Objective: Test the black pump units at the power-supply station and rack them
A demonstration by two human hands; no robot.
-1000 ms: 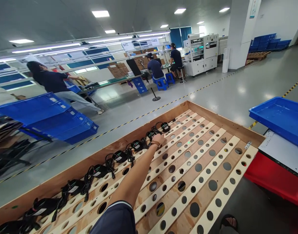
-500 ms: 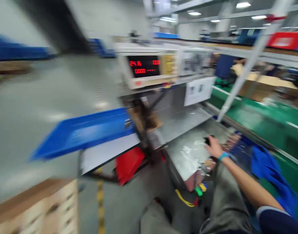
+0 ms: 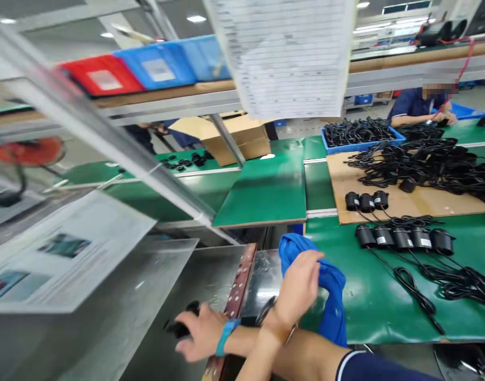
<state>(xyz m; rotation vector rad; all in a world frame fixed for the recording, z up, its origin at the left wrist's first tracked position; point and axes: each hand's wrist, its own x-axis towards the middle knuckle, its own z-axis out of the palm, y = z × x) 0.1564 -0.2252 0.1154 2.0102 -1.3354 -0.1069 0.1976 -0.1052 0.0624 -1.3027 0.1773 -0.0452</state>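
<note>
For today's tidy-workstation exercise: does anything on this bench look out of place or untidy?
Yes. A crumpled blue cloth hangs over the edge of the green mat under the left hand. On the brown cardboard sheet, loose black cables lie in a tangled heap, unlike the neat row of black adapters.

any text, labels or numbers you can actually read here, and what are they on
None can be read.
Hanging sheet: rows of print, too blurred.
Tilted sheet: pictures and lines, too blurred.
Red bin and blue bin: pale labels, unreadable.
Black adapters: white stickers, too small.
</note>
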